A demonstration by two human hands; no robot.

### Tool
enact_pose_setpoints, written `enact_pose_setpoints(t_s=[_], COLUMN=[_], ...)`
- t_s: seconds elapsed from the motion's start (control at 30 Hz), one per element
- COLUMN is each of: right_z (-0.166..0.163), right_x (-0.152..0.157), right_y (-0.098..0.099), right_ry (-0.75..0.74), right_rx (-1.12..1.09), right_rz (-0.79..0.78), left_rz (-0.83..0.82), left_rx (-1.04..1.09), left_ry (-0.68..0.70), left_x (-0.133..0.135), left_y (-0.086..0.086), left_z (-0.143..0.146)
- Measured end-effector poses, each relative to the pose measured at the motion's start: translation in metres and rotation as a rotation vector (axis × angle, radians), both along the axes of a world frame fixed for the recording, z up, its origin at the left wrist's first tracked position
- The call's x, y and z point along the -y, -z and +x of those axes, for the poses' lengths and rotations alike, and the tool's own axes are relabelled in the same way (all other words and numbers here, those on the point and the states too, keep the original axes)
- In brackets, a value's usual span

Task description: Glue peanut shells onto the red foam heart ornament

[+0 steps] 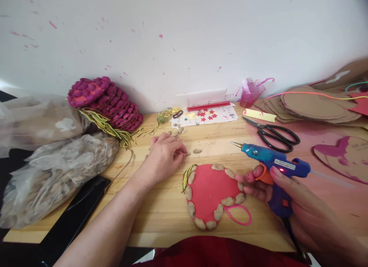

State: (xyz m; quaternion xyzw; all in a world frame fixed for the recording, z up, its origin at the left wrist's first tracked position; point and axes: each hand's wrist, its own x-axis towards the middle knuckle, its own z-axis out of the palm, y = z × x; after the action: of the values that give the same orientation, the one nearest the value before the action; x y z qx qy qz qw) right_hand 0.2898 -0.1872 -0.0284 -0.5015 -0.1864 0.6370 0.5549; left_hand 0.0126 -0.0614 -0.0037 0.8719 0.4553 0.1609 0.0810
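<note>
A red heart-shaped piece [207, 188] lies on the table in front of me, with several unshelled peanuts [228, 201] along its edge. Yellow-green strings [187, 178] stick out at its upper left, and a pink loop [243, 222] at its lower right. Beyond the heart, my left hand [166, 154] is closed at the fingertips, where the end of a peanut shows. My right hand [276, 188] grips a blue glue gun [258, 155], one finger at its orange trigger. The nozzle points left above the table, and a red light glows on the body.
Black-handled scissors [278, 138] lie beyond the glue gun. Paper with small stars [201, 119] and a stained plastic cup [250, 93] are near the wall. Purple stacked pieces [110, 104] and a bag of peanuts [71, 167] sit left; cardboard pieces [313, 104] are right.
</note>
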Motion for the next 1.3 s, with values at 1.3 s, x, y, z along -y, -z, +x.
enact_pose_setpoints(t_s=[1.3], right_z=[-0.002], right_x=[-0.001], right_y=[-0.003], right_ry=[-0.018], right_rx=[0.02], right_rz=[0.01], left_rz=[0.078], left_rx=[0.035], left_ry=[0.122], left_x=[0.001], left_y=[0.002], left_z=[-0.002])
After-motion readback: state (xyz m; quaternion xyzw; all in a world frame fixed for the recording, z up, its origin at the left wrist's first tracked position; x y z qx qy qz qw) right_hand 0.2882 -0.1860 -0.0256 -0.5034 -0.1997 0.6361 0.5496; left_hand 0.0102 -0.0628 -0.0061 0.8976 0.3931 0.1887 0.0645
